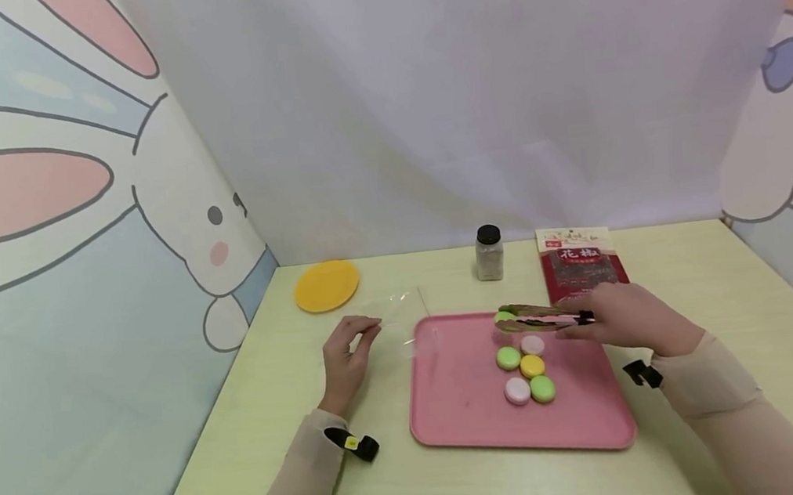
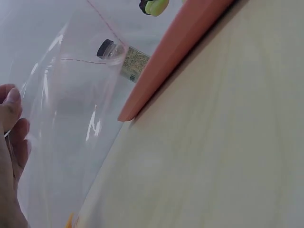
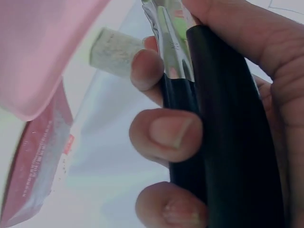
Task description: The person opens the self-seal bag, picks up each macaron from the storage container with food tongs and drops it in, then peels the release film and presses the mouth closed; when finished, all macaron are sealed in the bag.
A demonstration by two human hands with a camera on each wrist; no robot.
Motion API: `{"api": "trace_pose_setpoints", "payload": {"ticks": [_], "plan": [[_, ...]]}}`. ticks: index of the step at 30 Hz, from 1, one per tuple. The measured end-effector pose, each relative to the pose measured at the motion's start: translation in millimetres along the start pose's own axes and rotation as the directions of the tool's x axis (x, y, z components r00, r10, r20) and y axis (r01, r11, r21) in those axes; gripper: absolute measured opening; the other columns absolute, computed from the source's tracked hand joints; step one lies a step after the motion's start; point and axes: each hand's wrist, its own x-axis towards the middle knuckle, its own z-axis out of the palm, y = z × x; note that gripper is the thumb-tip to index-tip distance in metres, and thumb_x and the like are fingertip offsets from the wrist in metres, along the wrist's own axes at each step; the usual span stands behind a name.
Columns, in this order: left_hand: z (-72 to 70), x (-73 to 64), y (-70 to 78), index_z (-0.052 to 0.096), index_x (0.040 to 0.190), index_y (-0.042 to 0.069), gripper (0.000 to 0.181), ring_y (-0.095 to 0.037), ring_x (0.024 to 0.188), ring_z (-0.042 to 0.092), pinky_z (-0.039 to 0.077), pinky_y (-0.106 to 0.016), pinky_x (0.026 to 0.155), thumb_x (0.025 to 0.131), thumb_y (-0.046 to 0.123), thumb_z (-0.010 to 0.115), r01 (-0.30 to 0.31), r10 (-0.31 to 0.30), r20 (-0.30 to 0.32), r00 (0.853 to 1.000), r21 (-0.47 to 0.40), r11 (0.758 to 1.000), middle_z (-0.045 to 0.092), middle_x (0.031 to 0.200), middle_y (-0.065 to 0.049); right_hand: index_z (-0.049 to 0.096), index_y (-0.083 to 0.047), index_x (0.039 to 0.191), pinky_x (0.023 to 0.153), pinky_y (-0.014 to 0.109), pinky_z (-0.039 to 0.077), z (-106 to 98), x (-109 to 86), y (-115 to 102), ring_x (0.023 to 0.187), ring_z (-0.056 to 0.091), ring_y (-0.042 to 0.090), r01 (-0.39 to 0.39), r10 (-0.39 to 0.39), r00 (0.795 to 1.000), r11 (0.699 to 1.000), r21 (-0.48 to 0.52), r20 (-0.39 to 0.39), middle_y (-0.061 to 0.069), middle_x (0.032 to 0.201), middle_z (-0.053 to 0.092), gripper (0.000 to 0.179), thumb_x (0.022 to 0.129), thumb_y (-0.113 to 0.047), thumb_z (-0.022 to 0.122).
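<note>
My left hand (image 1: pixel 347 366) pinches a clear plastic bag (image 1: pixel 400 319) by its edge, left of the pink tray (image 1: pixel 453 411). In the left wrist view the bag (image 2: pixel 57 114) hangs spread out, with a red dashed line across it. My right hand (image 1: pixel 632 317) grips metal tongs (image 1: pixel 538 323) by their black handles (image 3: pixel 232 137). Between the tongs' tips, over the tray's far edge, is a green macaron (image 1: pixel 504 317). Below it on the tray lie several more macarons: a yellow one (image 1: pixel 532 366), pink ones (image 1: pixel 518 391) and green ones (image 1: pixel 543 389).
A spice jar (image 1: pixel 489 255) with a black lid stands behind the tray. To its right lies a red packet (image 1: pixel 578 263), partly behind my right hand. A yellow plate (image 1: pixel 327 286) sits at the table's back left. Printed curtains (image 1: pixel 428 119) enclose the table.
</note>
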Motion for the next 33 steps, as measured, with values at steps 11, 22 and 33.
{"api": "trace_pose_setpoints", "payload": {"ticks": [11, 22, 33], "plan": [[2.7, 0.0, 16.2, 0.071, 0.096, -0.002, 0.013, -0.020, 0.080, 0.067, 0.052, -0.020, 0.077, 0.086, -0.011, 0.073, 0.109, -0.110, 0.053, 0.993, 0.020, 0.994, 0.072, 0.090, -0.012, 0.074, -0.022, 0.120, 0.058, 0.030, 0.044, 0.0, 29.3, -23.6, 0.062, 0.051, 0.000, 0.101, -0.096, 0.991, 0.994, 0.043, -0.092, -0.016, 0.084, 0.068, 0.044, 0.087, -0.051, 0.075], [4.3, 3.5, 19.2, 0.071, 0.094, -0.003, 0.014, -0.022, 0.079, 0.066, 0.052, -0.020, 0.078, 0.084, -0.012, 0.074, 0.079, -0.079, 0.005, 0.997, 0.005, 0.997, 0.071, 0.088, -0.013, 0.073, -0.024, 0.123, 0.067, 0.032, 0.052, 25.4, 78.0, -58.0, 0.075, 0.061, -0.001, 0.259, -0.253, 0.965, 0.959, 0.115, -0.063, -0.010, 0.107, 0.073, 0.043, 0.092, -0.053, 0.068], [8.0, -4.1, 5.0, 0.073, 0.090, 0.001, 0.025, -0.028, 0.082, 0.061, 0.048, -0.026, 0.079, 0.073, -0.017, 0.080, -0.059, 0.060, -0.064, 0.996, 0.013, 0.998, 0.071, 0.085, -0.011, 0.071, -0.027, 0.127, 0.063, 0.030, 0.048, 40.2, 118.9, -92.6, 0.061, 0.052, -0.001, 0.307, -0.308, 0.951, 0.936, 0.171, -0.025, -0.015, 0.079, 0.067, 0.045, 0.092, -0.055, 0.067]]}}
